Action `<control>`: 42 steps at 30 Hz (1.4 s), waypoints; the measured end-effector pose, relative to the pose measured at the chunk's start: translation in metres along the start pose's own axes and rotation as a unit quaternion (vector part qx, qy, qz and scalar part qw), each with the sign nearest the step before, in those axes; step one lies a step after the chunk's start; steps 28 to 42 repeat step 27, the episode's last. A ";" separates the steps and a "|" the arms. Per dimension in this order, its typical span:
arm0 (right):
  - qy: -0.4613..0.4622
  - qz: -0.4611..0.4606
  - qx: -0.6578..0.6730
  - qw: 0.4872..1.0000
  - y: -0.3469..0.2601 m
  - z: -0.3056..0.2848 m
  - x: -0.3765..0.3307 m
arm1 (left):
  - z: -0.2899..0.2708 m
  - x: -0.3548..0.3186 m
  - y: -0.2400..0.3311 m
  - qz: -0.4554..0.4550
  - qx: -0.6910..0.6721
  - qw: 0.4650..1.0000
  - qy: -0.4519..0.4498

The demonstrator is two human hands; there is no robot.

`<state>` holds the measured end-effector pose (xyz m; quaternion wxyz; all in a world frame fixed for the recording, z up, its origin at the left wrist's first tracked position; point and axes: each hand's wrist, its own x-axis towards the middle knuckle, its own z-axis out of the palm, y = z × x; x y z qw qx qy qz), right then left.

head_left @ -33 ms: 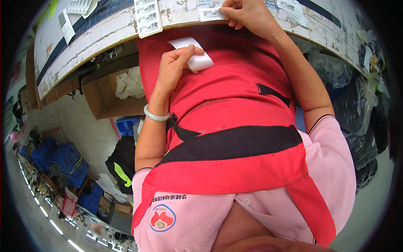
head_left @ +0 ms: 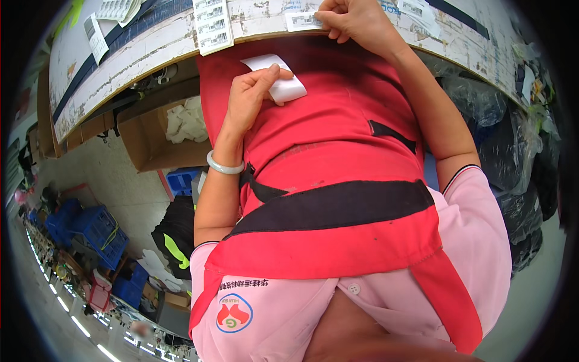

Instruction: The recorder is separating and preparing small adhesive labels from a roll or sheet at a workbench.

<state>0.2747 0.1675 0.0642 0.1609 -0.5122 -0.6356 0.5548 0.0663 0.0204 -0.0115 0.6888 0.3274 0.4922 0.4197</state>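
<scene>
Far to your left, blue crates sit on the floor, and nearer in an open cardboard box rests under the desk, with pale crumpled material inside it. Above the box, a strip of printed labels hangs over the desk's worn front edge.

Your left hand is raised in front of your red apron, a pale bangle on its wrist. Its grip is closed on a white slip of paper: thumb on top, fingers curled beneath, with the slip's free end curving up toward the desk edge. The slip lies against the apron's upper part, just below the desk.

To the right, your right hand rests at the desk's edge. Its fingertips pinch and press a small white label that lies flat on the desk surface, so that grip is closed on the label. The two hands are apart, the left lower than the right. Further right, dark plastic bags are piled beside you.
</scene>
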 end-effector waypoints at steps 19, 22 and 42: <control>0.351 0.001 -0.328 0.877 0.101 -0.139 -0.019 | -0.047 -0.047 0.016 0.033 -0.129 0.985 0.109; 0.368 -0.016 -0.335 0.867 0.111 -0.143 -0.021 | -0.106 -0.056 -0.005 0.034 -0.238 0.962 0.130; 0.328 -0.196 -0.232 0.895 0.068 -0.084 -0.013 | -0.214 -0.085 -0.095 0.034 -0.370 0.886 0.277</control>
